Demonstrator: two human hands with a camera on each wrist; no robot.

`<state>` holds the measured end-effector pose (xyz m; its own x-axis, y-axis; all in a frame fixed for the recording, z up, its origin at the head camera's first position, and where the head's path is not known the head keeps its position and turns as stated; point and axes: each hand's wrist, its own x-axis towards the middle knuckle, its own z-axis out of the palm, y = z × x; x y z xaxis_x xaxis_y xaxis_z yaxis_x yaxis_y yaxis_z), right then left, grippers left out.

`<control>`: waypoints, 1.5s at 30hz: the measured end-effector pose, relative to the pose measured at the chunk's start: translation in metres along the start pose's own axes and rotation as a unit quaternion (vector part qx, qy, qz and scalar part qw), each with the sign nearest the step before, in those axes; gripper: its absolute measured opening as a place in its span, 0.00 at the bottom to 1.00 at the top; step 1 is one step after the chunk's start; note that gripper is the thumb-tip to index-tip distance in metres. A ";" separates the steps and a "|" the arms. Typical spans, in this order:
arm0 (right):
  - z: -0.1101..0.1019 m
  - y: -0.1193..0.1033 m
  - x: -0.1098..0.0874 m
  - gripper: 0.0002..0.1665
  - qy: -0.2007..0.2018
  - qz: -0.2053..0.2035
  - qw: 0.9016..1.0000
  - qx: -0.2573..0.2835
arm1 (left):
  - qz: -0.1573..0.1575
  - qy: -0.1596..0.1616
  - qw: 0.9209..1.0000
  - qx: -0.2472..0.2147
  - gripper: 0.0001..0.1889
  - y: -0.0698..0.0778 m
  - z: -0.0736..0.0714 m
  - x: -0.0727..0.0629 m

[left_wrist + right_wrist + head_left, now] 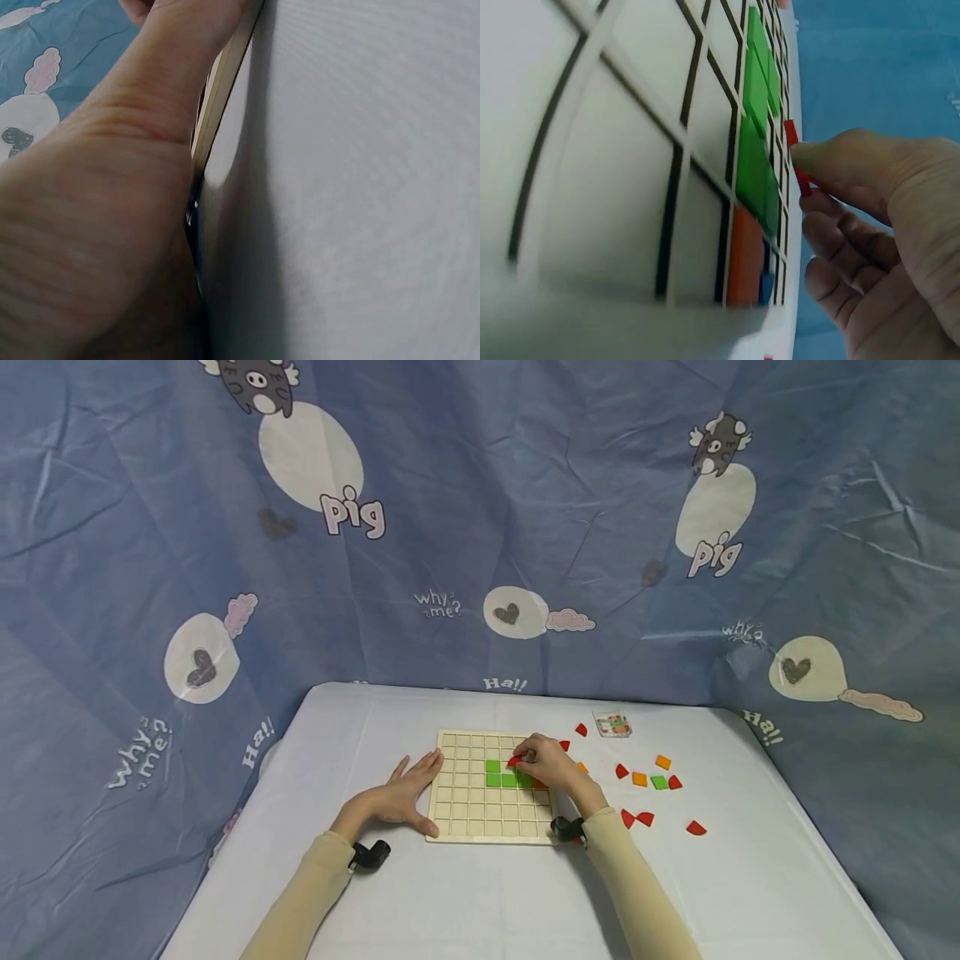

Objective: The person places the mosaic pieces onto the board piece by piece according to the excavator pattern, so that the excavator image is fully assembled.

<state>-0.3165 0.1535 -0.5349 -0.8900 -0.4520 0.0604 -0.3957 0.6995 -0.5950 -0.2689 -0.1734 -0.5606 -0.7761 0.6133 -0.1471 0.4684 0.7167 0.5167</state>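
Observation:
A pale wooden grid board (pixel 480 818) lies on the white table. My left hand (pixel 397 795) is at its left edge, fingers spread and straight, with thumb at the near corner. In the right wrist view, my right hand (pixel 885 225) pinches a red quarter-circle tile (pixel 804 184) between thumb and finger, just above the board. Several green square tiles (pixel 492 780) sit in grid cells beneath and left of that hand. An orange tile (pixel 744 259) and a bit of blue (pixel 766 287) show beside them. The right hand covers part of the board's right side in the head view.
Right of the board lie loose red quarter-circle tiles (pixel 697 828), orange squares (pixel 639 779) and a green square (pixel 659 782). A small clear packet with a red and green print (pixel 612 724) lies behind them. A blue printed cloth (pixel 465 527) hangs behind the table.

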 end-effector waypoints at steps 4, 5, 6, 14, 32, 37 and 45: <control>0.006 -0.003 0.005 0.11 -0.017 -0.017 0.999 -0.027 | -0.001 -0.001 1.000 0.000 0.71 0.001 0.000 0.000; 0.007 -0.003 0.005 0.11 -0.020 -0.021 0.999 -0.031 | -0.001 -0.001 1.000 0.000 0.71 0.001 0.000 0.000; 0.008 -0.003 0.006 0.11 -0.022 -0.026 0.999 -0.035 | -0.002 -0.001 1.000 0.000 0.71 0.001 0.000 0.000; 0.006 -0.003 0.007 0.11 -0.031 -0.033 0.998 -0.044 | -0.005 -0.002 1.000 0.000 0.71 0.003 -0.003 -0.001; 0.008 -0.002 0.005 0.08 -0.033 -0.023 0.999 -0.013 | -0.003 -0.004 1.000 0.000 0.71 0.001 0.000 -0.001; 0.009 -0.003 0.008 0.06 -0.032 -0.021 0.999 -0.024 | -0.003 -0.002 1.000 -0.001 0.71 0.002 -0.001 -0.001; 0.008 -0.005 0.008 0.06 -0.035 -0.017 0.999 -0.027 | -0.006 -0.004 1.000 0.001 0.72 0.002 -0.001 -0.001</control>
<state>-0.3202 0.1422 -0.5378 -0.8589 -0.5116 0.0226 -0.4384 0.7119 -0.5487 -0.2680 -0.1729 -0.5584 -0.7783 0.6070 -0.1608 0.4596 0.7250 0.5130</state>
